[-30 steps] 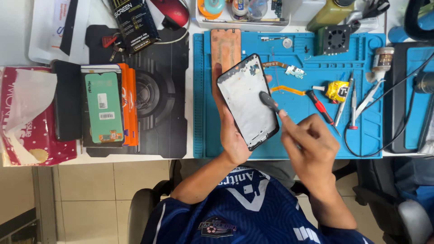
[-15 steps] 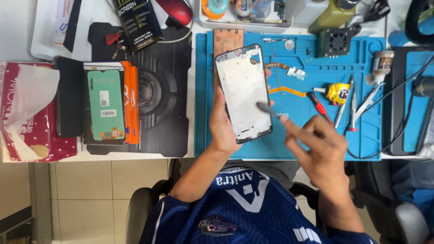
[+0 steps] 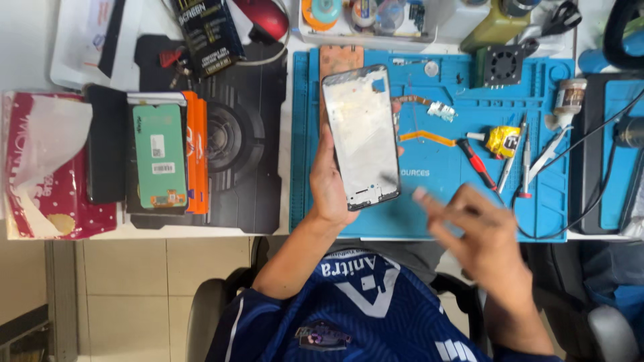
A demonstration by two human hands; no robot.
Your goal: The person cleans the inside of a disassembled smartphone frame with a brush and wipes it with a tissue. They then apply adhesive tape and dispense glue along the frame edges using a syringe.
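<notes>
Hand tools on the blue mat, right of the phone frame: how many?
3 clear: a red-handled screwdriver, a slim driver upright beside the yellow tape roll, and tweezers angled beside it. The blurred right hand may hold another.

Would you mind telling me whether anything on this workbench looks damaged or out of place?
The phone frame in the left hand is stripped, its inner side bare. Small loose parts lie on the blue mat. Nothing looks spilled.
</notes>
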